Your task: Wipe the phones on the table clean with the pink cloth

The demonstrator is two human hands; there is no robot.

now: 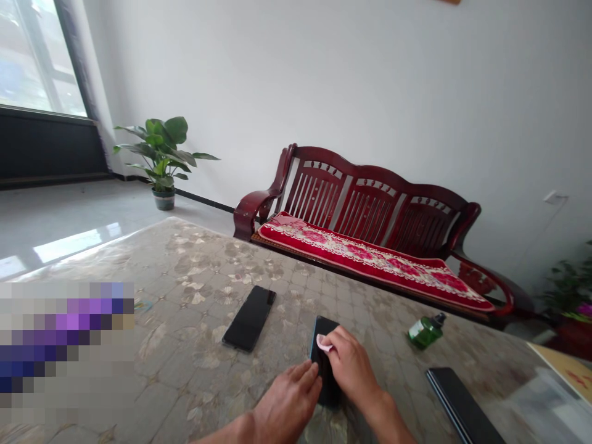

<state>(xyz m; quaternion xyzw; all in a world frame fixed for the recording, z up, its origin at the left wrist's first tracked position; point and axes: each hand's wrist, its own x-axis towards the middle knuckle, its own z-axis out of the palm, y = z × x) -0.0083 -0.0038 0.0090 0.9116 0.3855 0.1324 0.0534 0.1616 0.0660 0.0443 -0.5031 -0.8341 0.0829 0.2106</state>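
Observation:
A black smartphone lies on the patterned tablecloth, between my two hands. My left hand keeps hold of its left edge, fingers close together and the thumb hidden. A small white cloth or wipe is pinched in the fingers of my right hand, which presses it on the upper part of the screen. To the left, a second dark smartphone rests screen up, touched by neither hand. A green spray bottle with a black top stands to the right.
Dark slabs like stacked phones lie at the table's right, beside a clear plastic item and a yellowish box or card. Past the table is a red wooden bench; a potted plant stands left.

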